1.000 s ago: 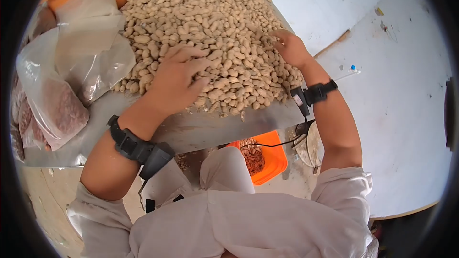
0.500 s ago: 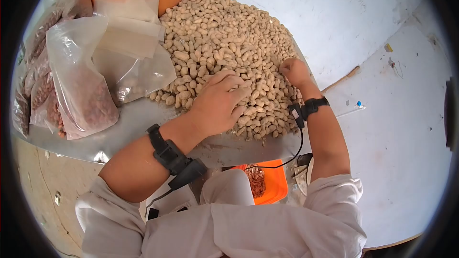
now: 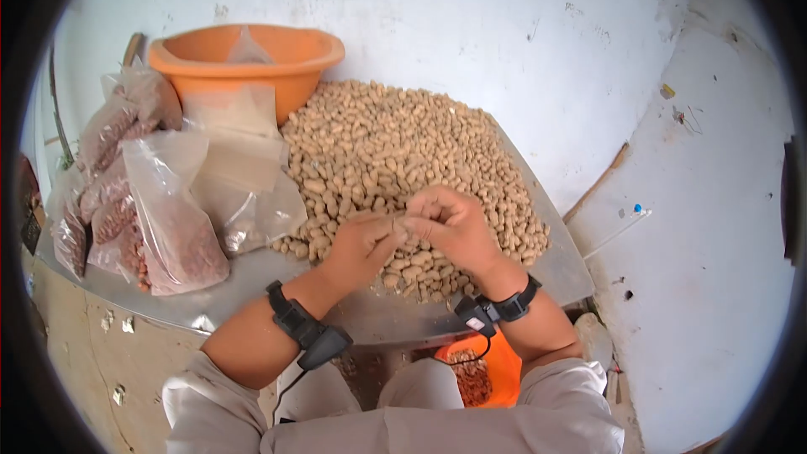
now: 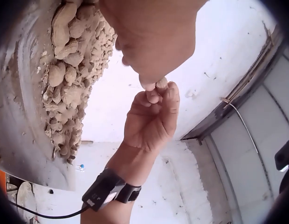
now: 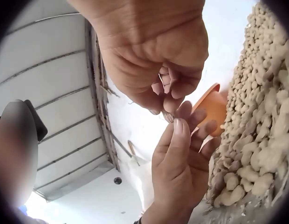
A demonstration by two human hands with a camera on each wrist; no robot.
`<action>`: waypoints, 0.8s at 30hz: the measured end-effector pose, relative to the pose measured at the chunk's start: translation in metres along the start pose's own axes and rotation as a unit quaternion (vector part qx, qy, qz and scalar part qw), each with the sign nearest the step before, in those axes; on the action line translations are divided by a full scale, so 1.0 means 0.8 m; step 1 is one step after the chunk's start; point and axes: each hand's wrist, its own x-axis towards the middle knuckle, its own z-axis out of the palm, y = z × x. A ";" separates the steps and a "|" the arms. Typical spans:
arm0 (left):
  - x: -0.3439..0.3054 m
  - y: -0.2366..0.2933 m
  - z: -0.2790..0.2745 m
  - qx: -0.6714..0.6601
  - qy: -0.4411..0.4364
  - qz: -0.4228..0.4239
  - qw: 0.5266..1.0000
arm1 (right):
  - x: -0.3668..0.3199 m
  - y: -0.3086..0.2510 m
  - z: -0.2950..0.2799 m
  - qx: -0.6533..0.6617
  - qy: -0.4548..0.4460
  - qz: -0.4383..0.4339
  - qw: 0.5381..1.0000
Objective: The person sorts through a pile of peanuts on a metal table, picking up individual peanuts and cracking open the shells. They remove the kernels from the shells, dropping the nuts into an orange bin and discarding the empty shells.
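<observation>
A single peanut in its shell (image 5: 169, 115) is between the fingertips of both hands, just above the front of a big peanut heap (image 3: 403, 139). My right hand (image 3: 454, 227) pinches it with thumb and forefinger from above in the right wrist view. From the other side, the thumb and finger of my left hand (image 3: 366, 244) grip it, while its other fingers are loosely bent. The left wrist view shows the peanut's end (image 4: 162, 84) at the meeting fingertips, with most of it covered.
The heap lies on a metal tabletop (image 3: 555, 265). An orange basin (image 3: 244, 71) stands behind it, and clear bags of shelled peanuts (image 3: 181, 235) fill the left side. Below the front edge is an orange bin (image 3: 504, 370) with reddish bits inside. A white wall (image 3: 471, 17) rises behind.
My right hand has come from the heap's right side to meet the left hand at the front. Both now hold one peanut. The head view has tilted up, showing more of the basin.
</observation>
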 end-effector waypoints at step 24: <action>0.004 0.012 0.026 -0.093 0.087 -0.107 0.986 | -0.008 0.069 0.002 0.147 -0.001 0.011 0.989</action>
